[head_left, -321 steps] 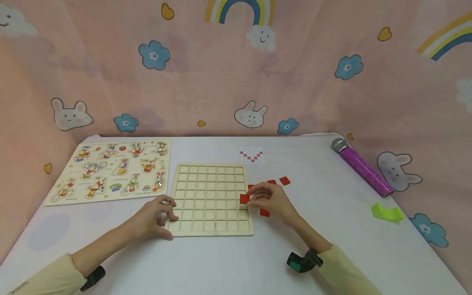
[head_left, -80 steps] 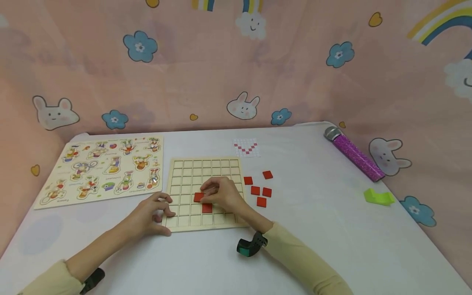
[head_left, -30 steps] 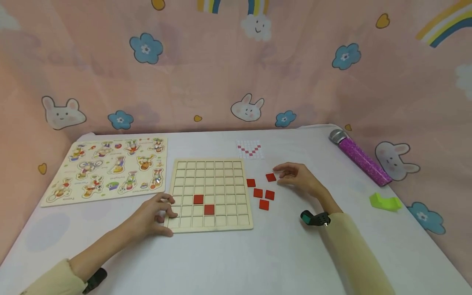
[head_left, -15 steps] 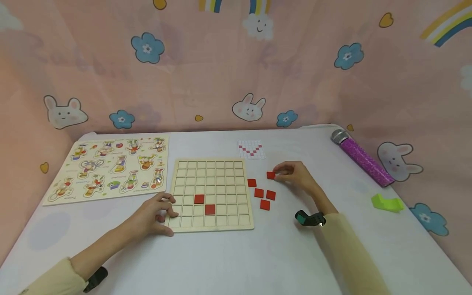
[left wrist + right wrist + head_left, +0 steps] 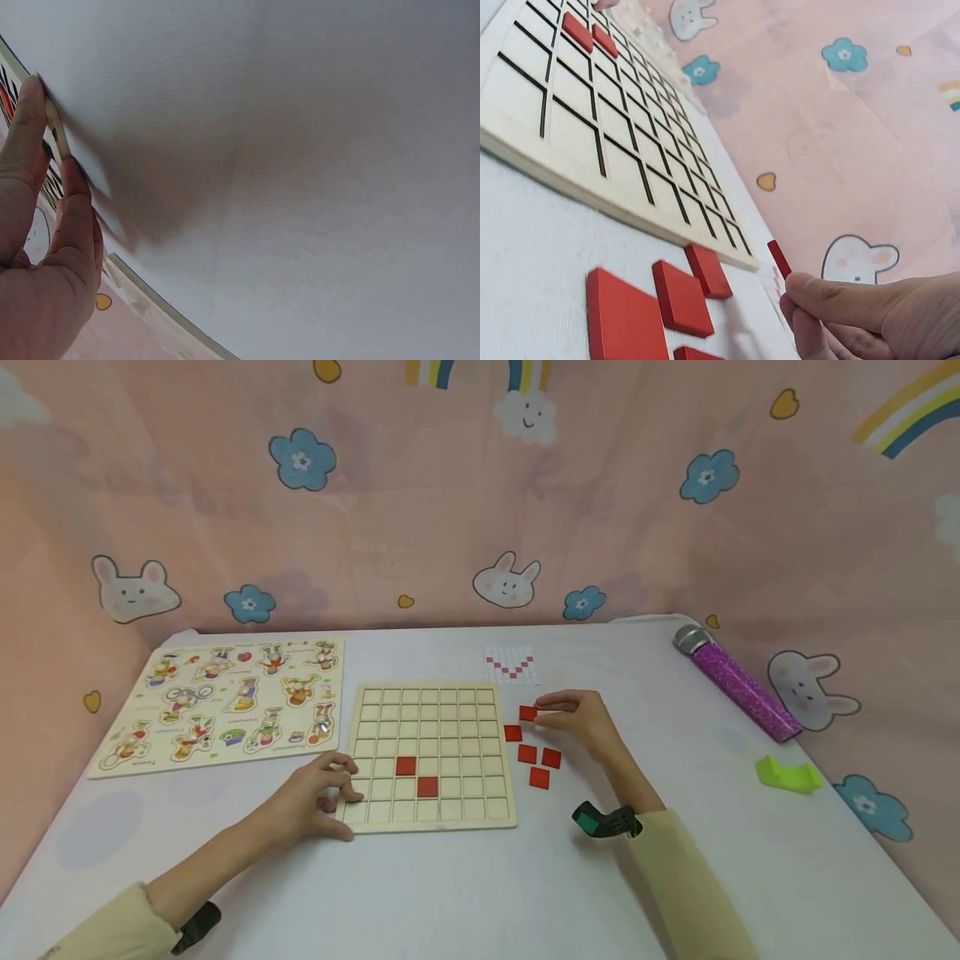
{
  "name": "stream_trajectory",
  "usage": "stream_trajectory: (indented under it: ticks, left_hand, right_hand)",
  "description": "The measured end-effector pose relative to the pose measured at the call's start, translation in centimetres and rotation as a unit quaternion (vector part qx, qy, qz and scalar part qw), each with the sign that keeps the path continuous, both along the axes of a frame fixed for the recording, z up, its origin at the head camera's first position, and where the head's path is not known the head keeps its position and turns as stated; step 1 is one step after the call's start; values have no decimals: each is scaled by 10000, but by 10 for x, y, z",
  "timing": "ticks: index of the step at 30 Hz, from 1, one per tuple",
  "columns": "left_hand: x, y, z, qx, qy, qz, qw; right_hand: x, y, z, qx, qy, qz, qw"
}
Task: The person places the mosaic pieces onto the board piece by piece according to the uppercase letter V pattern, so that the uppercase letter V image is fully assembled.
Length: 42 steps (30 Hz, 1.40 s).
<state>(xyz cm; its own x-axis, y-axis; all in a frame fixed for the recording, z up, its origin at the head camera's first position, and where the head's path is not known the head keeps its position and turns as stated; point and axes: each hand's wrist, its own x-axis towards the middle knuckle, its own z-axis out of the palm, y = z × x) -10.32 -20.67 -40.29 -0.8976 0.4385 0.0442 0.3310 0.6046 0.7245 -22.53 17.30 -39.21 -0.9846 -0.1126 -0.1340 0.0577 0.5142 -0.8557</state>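
A wooden grid board (image 5: 472,727) lies on the table, with two red tiles seated in its squares: one tile (image 5: 406,766) and, diagonally nearer, another tile (image 5: 427,787). My left hand (image 5: 311,797) holds the board's near-left corner between thumb and fingers; the left wrist view shows the hand (image 5: 45,277) from the palm side. Right of the board, my right hand (image 5: 581,718) pinches a red tile (image 5: 528,713) by its edge. In the right wrist view this tile (image 5: 779,259) is raised off the table. Several loose tiles (image 5: 539,777) lie just below that hand.
Behind the board is a small pattern card (image 5: 512,665) with a red V of squares. An animal picture puzzle (image 5: 225,706) lies back left. At right are a purple glitter microphone (image 5: 742,687) and a lime-green piece (image 5: 787,774).
Two tiles have come to sit in the board. My right hand left the board, took the farthest loose tile and moved it left toward the board. My left hand stays at the corner.
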Motion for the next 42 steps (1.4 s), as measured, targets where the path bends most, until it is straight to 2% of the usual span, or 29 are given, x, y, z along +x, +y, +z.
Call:
stream_trajectory:
  ticks: [6,14,25,32,38,42]
  left_hand:
    - [-1,0,-2,-18,-60,44,10000]
    - [-1,0,-3,-41,-43,41,10000]
    - [0,0,-2,11,-99,54,9999]
    - [-1,-1,-6,8,-64,22,10000]
    - [-1,-1,-4,-21,-32,40,10000]
    - [-1,0,-4,-22,-60,51,10000]
  right_hand:
    - [4,-22,4,-141,-21,14,9999]
    - [5,-49,-1,-198,-250,-31,9995]
    - [12,-79,-5,-699,5,310,9971]
    - [16,-98,-7,-711,145,655,9952]
    - [18,-118,-7,-981,162,997,9900]
    - [20,-130,-6,-904,166,1172,9888]
